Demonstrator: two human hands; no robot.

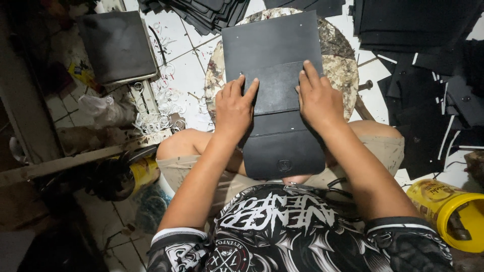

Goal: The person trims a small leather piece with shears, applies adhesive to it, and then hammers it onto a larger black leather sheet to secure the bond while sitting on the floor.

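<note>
A black cover [282, 100] lies from the person's lap up onto a round slab [339, 60]; its near edge hangs over the knees and hides most of the slab. A smaller black panel [277, 88] sits on the cover's middle. The left hand [233, 108] and right hand [317, 98] lie flat, fingers spread, pressing the panel's left and right edges. A yellow tin [456, 211] is cut off at the lower right. Beyond, black sheet stacks [413, 25] run out of frame at the top.

White tiled floor [181, 65] — littered, dim — round stone slab [338, 60].
</note>
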